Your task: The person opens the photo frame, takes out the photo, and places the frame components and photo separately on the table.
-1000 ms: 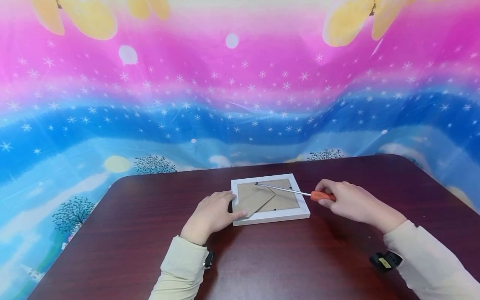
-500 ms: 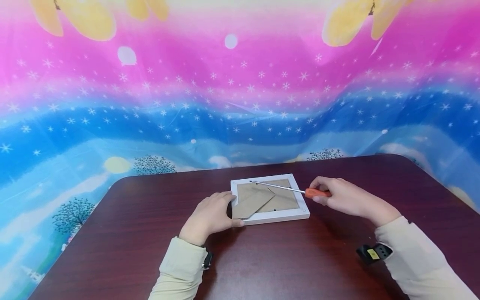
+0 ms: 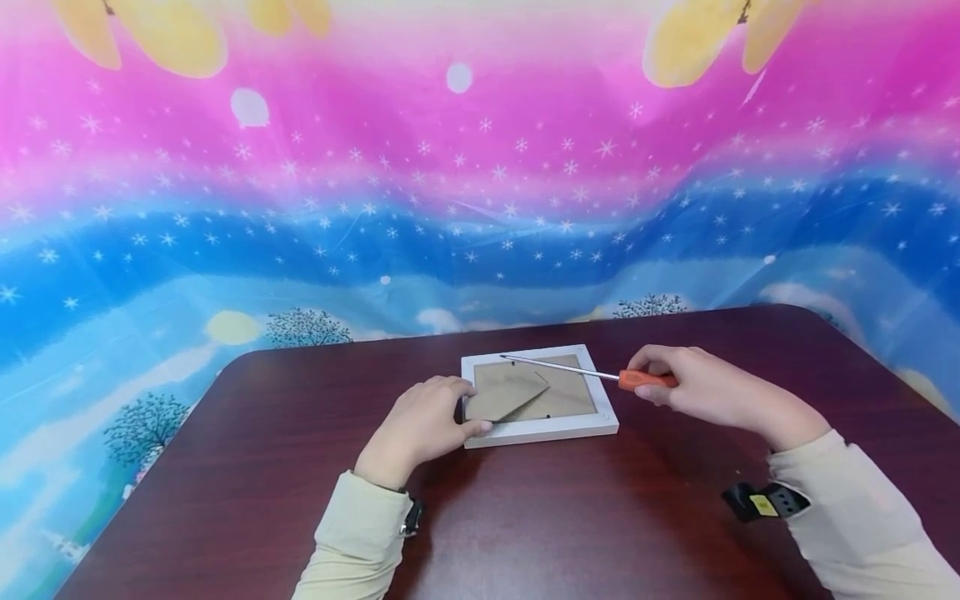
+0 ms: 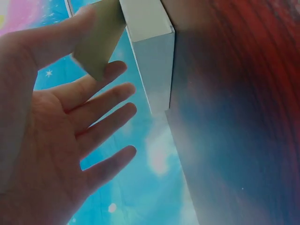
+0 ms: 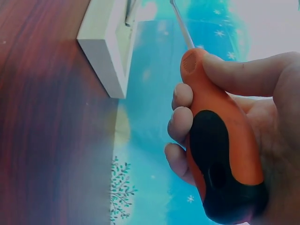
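Note:
A white picture frame (image 3: 573,429) lies face down on the table, its brown backing board (image 3: 577,396) up. Small dark tabs (image 3: 547,417) show along the board's edges. From the lower left, a cardboard stand flap (image 3: 506,396) slants across the backing. My left hand (image 3: 420,425) is at the frame's left side; in the left wrist view its thumb and index finger pinch the flap (image 4: 101,42), the other fingers spread. My right hand (image 3: 705,392) grips a screwdriver by its orange-and-black handle (image 5: 211,103). The screwdriver's metal shaft reaches left over the frame, tip near the far edge.
The dark red-brown wooden table (image 3: 540,517) spreads around the frame. Behind it hangs a pink and blue cloth (image 3: 420,208) with snowflakes and trees. A black wrist device (image 3: 765,502) sits at the right sleeve.
The screwdriver swung off the far tab toward the frame's far edge, then its handle shifted slightly right. My left thumb slid down off the flap and came back up onto it.

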`<action>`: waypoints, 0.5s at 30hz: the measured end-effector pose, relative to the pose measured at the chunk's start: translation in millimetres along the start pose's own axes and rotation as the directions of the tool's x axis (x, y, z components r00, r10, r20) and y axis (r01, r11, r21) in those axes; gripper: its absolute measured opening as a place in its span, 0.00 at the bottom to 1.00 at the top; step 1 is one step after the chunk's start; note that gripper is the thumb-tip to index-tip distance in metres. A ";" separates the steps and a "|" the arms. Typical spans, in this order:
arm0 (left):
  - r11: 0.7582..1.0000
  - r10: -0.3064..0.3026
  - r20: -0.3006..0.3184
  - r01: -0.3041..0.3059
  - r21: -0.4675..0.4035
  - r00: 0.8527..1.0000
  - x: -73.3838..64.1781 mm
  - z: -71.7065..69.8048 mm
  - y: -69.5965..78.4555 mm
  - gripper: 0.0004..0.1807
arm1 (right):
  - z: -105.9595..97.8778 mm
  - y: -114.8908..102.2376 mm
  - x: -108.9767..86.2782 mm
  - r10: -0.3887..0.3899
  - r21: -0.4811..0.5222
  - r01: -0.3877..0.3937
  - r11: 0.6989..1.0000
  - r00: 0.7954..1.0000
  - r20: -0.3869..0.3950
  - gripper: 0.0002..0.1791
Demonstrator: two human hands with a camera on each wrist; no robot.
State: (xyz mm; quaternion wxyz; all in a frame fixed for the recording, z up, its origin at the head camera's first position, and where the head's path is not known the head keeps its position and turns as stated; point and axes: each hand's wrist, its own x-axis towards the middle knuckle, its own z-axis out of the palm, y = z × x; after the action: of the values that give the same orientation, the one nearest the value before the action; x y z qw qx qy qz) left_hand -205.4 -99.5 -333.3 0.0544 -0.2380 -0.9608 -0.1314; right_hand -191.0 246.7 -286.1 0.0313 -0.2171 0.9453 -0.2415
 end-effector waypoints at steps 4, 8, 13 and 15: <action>1.000 -0.007 -0.024 0.006 -0.015 1.000 1.7 -2.2 1.2 0.29 | -7.2 0.7 -5.0 0.010 0.006 -0.010 1.000 1.000 -0.001 0.13; 1.000 -0.020 -0.058 0.019 -0.013 0.998 2.7 -5.7 4.2 0.28 | -13.4 1.9 -8.5 0.024 0.003 -0.023 1.000 1.000 -0.017 0.13; 0.999 -0.045 -0.106 0.046 0.006 0.993 3.7 -7.8 7.8 0.27 | -18.1 3.4 -9.1 0.040 -0.007 -0.040 0.999 0.999 -0.024 0.14; 0.999 -0.051 -0.122 0.052 0.011 0.991 3.7 -8.0 8.4 0.27 | -18.8 3.6 -9.2 0.044 -0.010 -0.044 0.999 0.999 -0.021 0.14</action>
State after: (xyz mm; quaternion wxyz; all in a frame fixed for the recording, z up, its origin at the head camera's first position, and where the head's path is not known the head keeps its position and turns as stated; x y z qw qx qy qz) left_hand -204.4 -92.9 -323.1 0.1109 -0.2044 -0.9624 -0.1402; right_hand -187.2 261.7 -271.6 0.0255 -0.1938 0.9514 -0.2378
